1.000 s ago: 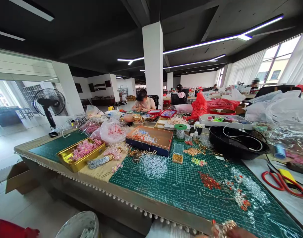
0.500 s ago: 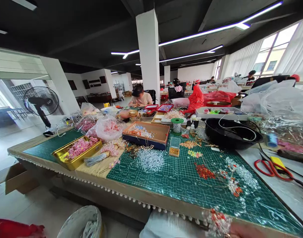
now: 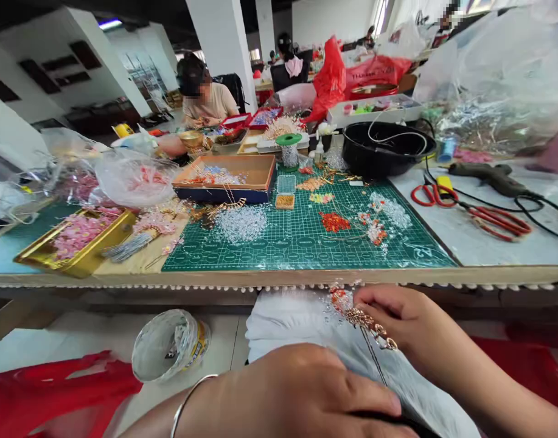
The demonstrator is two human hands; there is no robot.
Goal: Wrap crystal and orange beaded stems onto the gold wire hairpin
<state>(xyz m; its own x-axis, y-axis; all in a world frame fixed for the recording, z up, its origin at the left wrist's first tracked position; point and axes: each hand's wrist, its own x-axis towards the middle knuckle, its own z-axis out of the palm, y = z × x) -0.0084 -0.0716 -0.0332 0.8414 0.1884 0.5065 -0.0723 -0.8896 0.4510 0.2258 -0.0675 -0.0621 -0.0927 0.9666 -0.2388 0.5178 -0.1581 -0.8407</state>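
Note:
Over my lap, my right hand pinches a beaded hair ornament between thumb and fingers. The ornament has clear and red beads, a gold leafy strip and thin dark wires that run downward. My left hand, with a silver bangle on its wrist, lies lower and closer to me. Its fingers are stretched toward the wires, and part of them is cut off by the frame's bottom edge. A dark shape shows under those fingers, too hidden to name. White cloth covers my lap beneath both hands.
The green cutting mat bears clear beads, red beads and an open box. A gold tin of pink flowers stands left. Red-handled scissors and a glue gun lie right. A bucket stands below the table.
My view has tilted down and come closer to the table. Both hands now show over my lap; earlier only the beaded ornament and a blurred bit of hand appeared at the bottom edge.

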